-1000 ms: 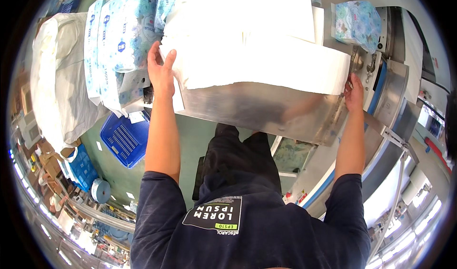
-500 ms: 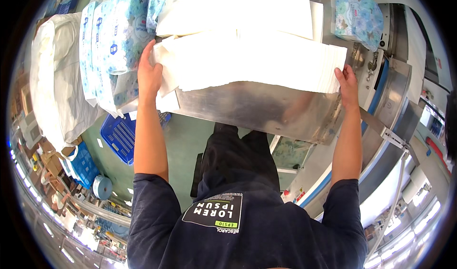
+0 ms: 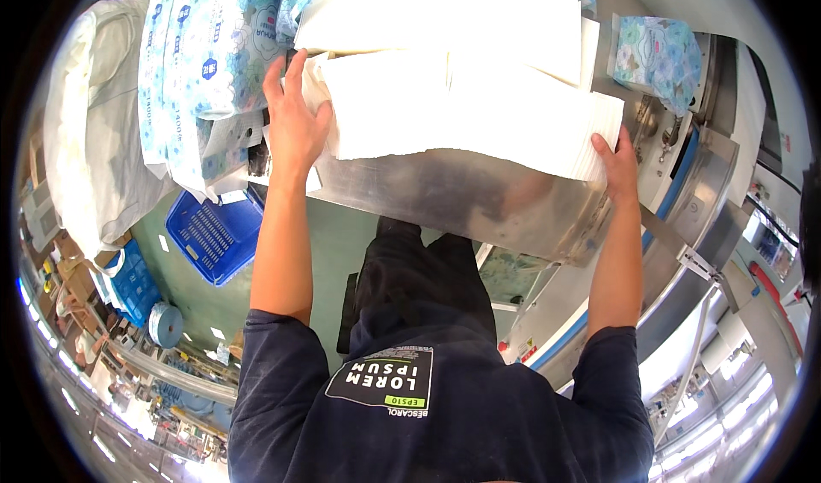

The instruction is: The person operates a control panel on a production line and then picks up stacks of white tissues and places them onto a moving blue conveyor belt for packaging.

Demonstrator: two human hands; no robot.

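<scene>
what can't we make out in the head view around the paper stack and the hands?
- Left hand: palm side and its contact with the white paper stack are hidden by the hand's own back.
- Right hand: fingertips hidden behind the stack's end.
- Stack underside: hidden where it sits on the steel table.
- Stack's far end: cut off by the top rim.
- Blue crate: contents too small to tell.
- Wrapped packs: edges bent by the fisheye.

Matt white paper stack (image 3: 470, 107) on smooth, dully reflective steel table (image 3: 462, 201); glossy plastic-wrapped packs (image 3: 205, 64).
</scene>
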